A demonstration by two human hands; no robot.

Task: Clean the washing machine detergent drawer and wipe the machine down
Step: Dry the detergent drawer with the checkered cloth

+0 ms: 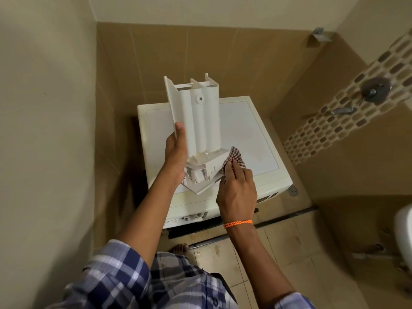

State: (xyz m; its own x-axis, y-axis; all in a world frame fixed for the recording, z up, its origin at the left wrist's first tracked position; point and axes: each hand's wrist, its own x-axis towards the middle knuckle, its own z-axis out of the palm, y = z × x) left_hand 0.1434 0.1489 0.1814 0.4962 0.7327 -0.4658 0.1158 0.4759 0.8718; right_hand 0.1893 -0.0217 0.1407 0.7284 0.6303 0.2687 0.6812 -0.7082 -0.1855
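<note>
The white plastic detergent drawer [198, 121] is held upside down above the washing machine [252, 139], its rounded underside facing me and its front panel pointing down toward me. My left hand [176, 155] grips the drawer's left edge. My right hand [237, 190] presses a brown-and-white checked cloth [236, 158] against the drawer's lower right side, near the front panel. The drawer's inner compartments are hidden. The empty drawer slot [194, 217] shows at the machine's front top edge.
The machine stands in a tiled corner, with a wall close on the left. Shower taps [374, 90] are mounted on the right wall. A floor drain [292, 190] lies right of the machine. A white fixture [404, 233] is at the right edge. My bare foot [178, 249] is on the floor.
</note>
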